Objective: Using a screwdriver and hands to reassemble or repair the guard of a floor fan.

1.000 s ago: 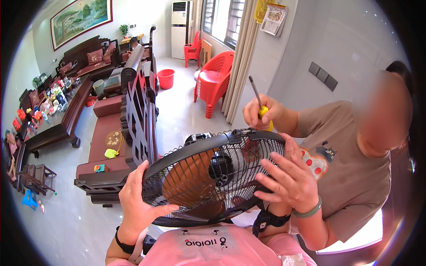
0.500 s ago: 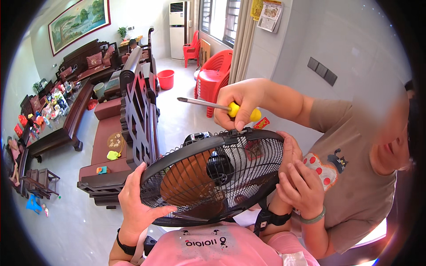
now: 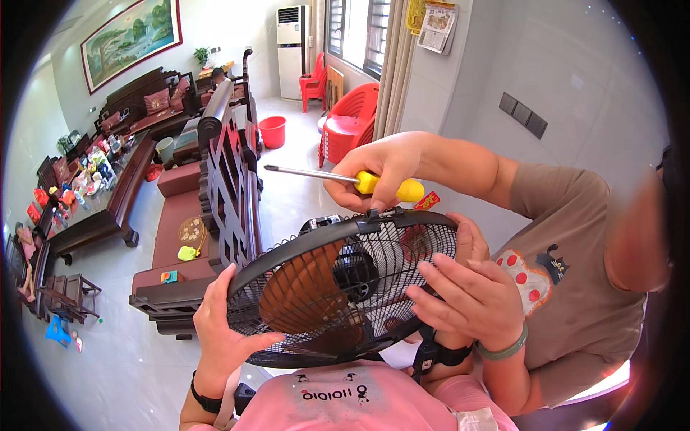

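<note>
A round black electric fan head [image 3: 305,291] is held tilted in front of my chest, with brown blades inside its wire guard. My left hand [image 3: 219,323] grips the left rim, thumb in front of the wires. At the right rim, my right hand [image 3: 468,241] holds the guard and is partly covered by a co-worker's hand [image 3: 474,298] with a green bangle. The co-worker's other hand [image 3: 381,172] pinches a clip [image 3: 374,214] on the top rim while holding a yellow-handled screwdriver [image 3: 392,187], its shaft pointing left.
A co-worker in a brown T-shirt [image 3: 575,287] stands close on the right. Ahead to the left is a dark carved wooden bench [image 3: 233,179] with red-brown seats. Beyond are a red bucket [image 3: 272,133], stacked red chairs [image 3: 348,126] and a cluttered long table [image 3: 118,201].
The co-worker's screwdriver hand has shifted left and slightly down along the top rim. Their bangled hand has moved left, across the guard's front. My hands keep their hold.
</note>
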`<move>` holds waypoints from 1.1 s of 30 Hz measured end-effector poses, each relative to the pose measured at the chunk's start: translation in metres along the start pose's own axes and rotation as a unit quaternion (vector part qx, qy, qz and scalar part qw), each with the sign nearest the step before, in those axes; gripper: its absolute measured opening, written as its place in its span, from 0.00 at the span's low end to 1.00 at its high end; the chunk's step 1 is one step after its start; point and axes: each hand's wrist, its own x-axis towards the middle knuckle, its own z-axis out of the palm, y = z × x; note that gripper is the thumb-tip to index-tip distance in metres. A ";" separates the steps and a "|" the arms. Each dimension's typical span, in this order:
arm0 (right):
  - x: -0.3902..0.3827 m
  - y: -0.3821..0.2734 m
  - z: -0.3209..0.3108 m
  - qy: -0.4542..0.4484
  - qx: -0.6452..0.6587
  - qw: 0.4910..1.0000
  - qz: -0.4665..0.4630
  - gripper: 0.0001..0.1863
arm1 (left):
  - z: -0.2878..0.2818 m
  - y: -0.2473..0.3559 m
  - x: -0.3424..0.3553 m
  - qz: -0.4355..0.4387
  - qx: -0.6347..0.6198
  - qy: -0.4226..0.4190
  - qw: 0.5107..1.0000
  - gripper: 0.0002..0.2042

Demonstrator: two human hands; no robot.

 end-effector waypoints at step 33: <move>0.030 0.010 0.209 0.493 -0.729 0.464 0.105 0.23 | -0.001 0.005 0.000 0.004 0.001 -0.009 1.000 0.55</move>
